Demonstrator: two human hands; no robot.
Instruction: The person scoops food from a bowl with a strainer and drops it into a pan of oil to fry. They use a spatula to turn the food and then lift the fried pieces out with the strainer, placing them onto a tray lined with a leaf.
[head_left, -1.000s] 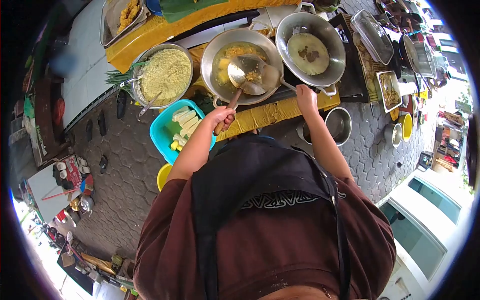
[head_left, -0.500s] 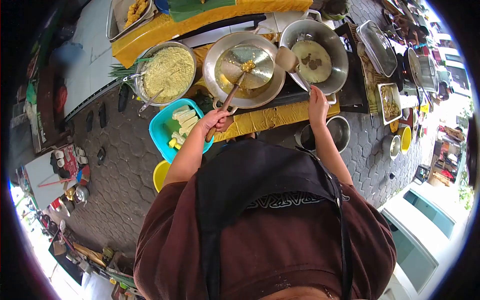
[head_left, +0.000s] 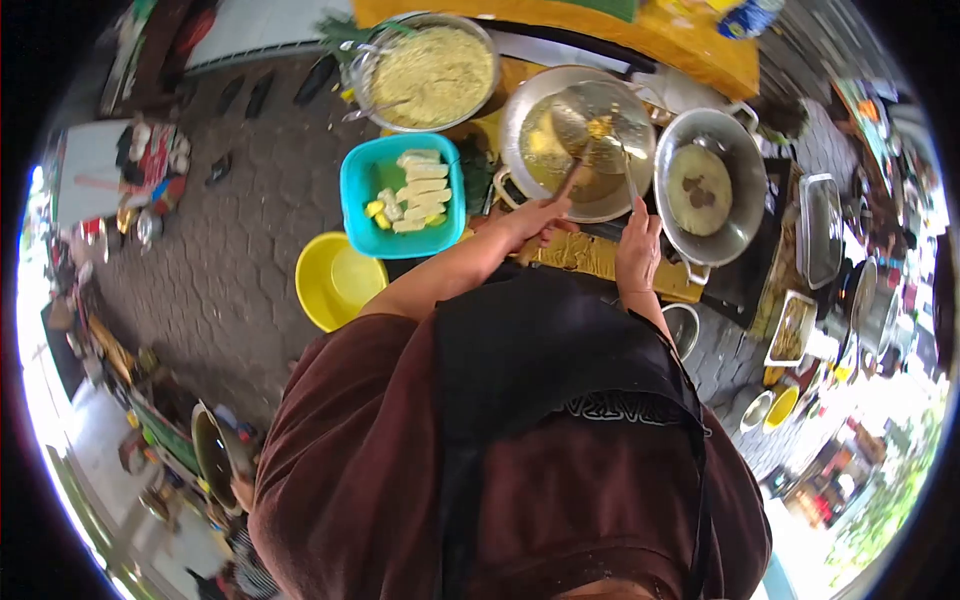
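Note:
My left hand (head_left: 541, 221) is closed around the wooden handle of a wide round skimmer (head_left: 570, 112). The skimmer is over the oil in a large metal wok (head_left: 514, 130), with small golden bits in its middle. In my right hand (head_left: 638, 247) is the thin metal handle of a spatula (head_left: 630, 178). Its head is over the same wok, beside or against the skimmer; overlap hides the exact contact. Just right of the wok stands a deep metal pan (head_left: 745, 190) with pale yellowish liquid and a few darker patches.
A turquoise basin (head_left: 352, 205) holds pale cut sticks and yellow pieces. Beside it are a yellow bucket (head_left: 340, 285) and a bowl of yellowish batter (head_left: 435, 75) with spoons. Metal trays (head_left: 820, 235) stand at the right. Another person's hand (head_left: 243, 492) shows lower left.
The spatula has moved left from the deep pan to the wok, meeting the skimmer area. My hands are closer together. The view has shifted, so the pans appear farther right.

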